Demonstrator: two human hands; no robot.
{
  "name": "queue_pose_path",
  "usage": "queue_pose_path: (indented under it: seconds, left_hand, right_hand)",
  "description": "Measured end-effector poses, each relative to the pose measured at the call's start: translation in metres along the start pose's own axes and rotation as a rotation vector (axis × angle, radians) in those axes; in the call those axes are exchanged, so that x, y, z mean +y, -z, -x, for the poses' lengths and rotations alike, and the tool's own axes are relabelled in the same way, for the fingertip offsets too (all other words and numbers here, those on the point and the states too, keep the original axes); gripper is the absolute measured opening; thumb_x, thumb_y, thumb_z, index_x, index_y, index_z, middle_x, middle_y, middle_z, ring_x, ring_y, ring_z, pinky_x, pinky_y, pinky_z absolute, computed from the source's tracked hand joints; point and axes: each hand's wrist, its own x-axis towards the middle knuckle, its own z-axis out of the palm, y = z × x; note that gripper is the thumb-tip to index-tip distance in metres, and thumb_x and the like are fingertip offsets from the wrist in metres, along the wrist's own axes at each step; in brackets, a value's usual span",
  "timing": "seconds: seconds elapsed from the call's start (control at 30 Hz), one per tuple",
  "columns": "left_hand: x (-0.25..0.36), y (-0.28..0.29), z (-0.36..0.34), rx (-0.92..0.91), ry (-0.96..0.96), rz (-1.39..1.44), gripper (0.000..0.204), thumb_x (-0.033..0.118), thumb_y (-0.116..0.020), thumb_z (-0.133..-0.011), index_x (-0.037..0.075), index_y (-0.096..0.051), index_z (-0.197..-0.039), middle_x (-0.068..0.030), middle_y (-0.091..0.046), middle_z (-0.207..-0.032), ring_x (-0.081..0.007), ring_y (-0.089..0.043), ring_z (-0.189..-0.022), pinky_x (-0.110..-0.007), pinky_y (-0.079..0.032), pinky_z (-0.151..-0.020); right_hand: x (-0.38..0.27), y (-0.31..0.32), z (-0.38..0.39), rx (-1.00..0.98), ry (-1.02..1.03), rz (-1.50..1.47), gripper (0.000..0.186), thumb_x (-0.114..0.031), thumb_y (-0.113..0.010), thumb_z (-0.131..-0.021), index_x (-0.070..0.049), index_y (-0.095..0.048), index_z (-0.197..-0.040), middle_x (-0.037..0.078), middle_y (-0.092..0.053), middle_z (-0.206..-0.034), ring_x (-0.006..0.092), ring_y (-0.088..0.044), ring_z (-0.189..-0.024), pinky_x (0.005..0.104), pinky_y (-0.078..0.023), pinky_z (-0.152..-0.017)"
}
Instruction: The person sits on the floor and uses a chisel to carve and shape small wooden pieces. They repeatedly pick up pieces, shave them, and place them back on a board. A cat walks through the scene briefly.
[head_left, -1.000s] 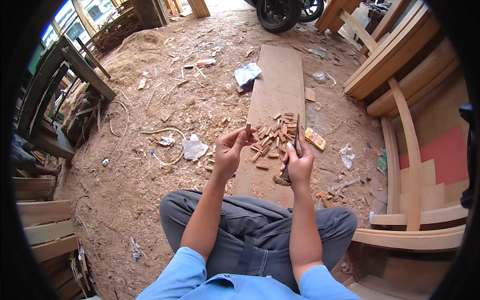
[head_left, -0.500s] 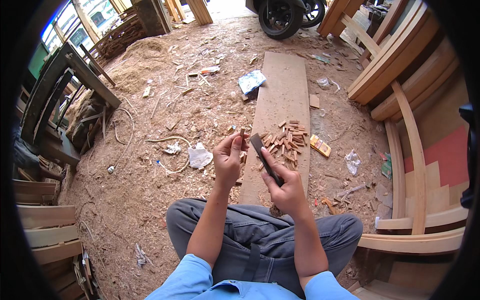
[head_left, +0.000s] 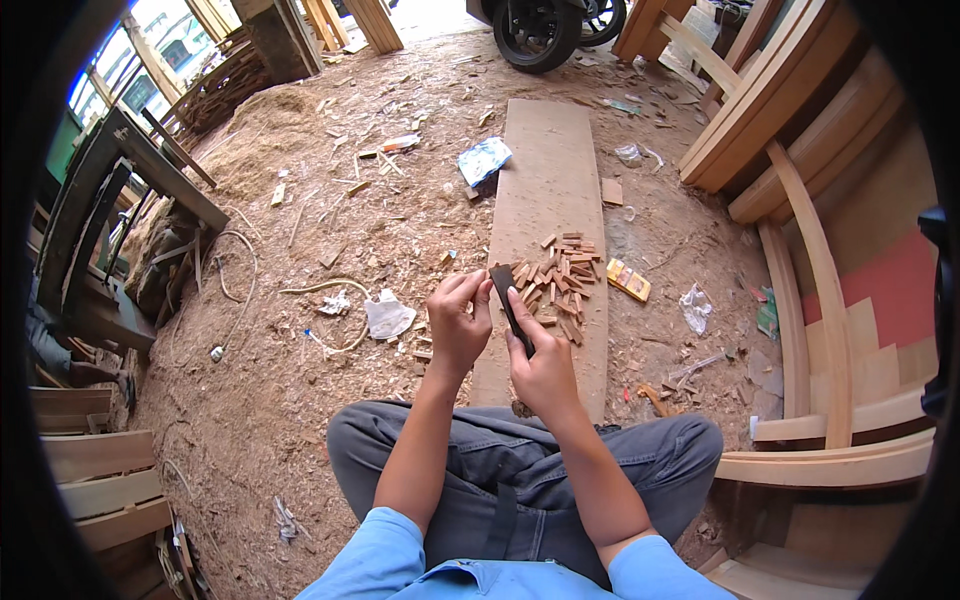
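Observation:
My left hand (head_left: 458, 318) is closed in a pinch, with the small wood piece it holds mostly hidden by the fingers. My right hand (head_left: 538, 370) grips a long dark flat tool (head_left: 503, 285), index finger along it, its upper end beside the left fingertips. A frayed, brush-like lump shows below that hand. Beyond both hands, several small wooden blocks (head_left: 560, 270) lie heaped on a long board (head_left: 543, 160) on the ground. A yellow packet (head_left: 627, 280) sits just right of the board. My crossed legs are beneath my forearms.
Wood shavings and scraps cover the ground (head_left: 250, 400). A blue-white packet (head_left: 484, 160) lies by the board. Wooden frames (head_left: 810, 250) stand right, dark timber frames (head_left: 130, 170) and planks (head_left: 105, 460) left. A motorbike wheel (head_left: 535, 35) is at the top. Another person's foot (head_left: 120, 385) shows far left.
My right hand has moved leftward and tilted the tool, bringing its end to my left hand. My left hand has turned, hiding more of the wood piece. Another person's leg shows more at far left.

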Motion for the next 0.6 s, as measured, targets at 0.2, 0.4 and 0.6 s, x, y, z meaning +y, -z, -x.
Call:
queue_pose_path:
  seconds: [0.2, 0.4, 0.6]
  left_hand:
    - [-0.012, -0.013, 0.002, -0.09, -0.046, -0.115, 0.01, 0.002, -0.066, -0.086, -0.003, -0.07, -0.093, -0.0182, -0.068, -0.084, -0.0352, -0.063, -0.078, -0.042, -0.05, -0.071]
    - [-0.005, -0.014, 0.015, -0.11, -0.044, -0.022, 0.013, 0.003, -0.067, -0.087, -0.006, -0.072, -0.095, -0.0165, -0.07, -0.081, -0.0266, -0.068, -0.07, -0.034, -0.052, -0.065]
    - [-0.006, -0.012, 0.012, -0.024, 0.143, 0.116, 0.015, 0.006, -0.071, -0.087, -0.005, -0.073, -0.098, -0.015, -0.071, -0.083, -0.0203, -0.07, -0.072, -0.03, -0.054, -0.065]
  right_hand:
    - [0.034, -0.017, -0.011, 0.1, -0.084, 0.034, 0.051, -0.004, -0.059, -0.091, -0.009, -0.052, -0.142, 0.027, -0.067, -0.082, 0.0273, -0.065, -0.063, 0.0389, -0.052, -0.069]
    - [0.056, 0.023, -0.038, 0.343, -0.29, -0.147, 0.053, -0.004, -0.055, -0.097, -0.012, -0.046, -0.148, 0.005, -0.061, -0.066, 0.0098, -0.055, -0.049, 0.0291, -0.046, -0.043]
    - [0.053, 0.008, -0.016, -0.003, -0.174, -0.397, 0.055, -0.003, -0.058, -0.094, -0.018, -0.049, -0.147, -0.006, -0.053, -0.065, 0.0023, -0.041, -0.051, 0.0234, -0.038, -0.045]
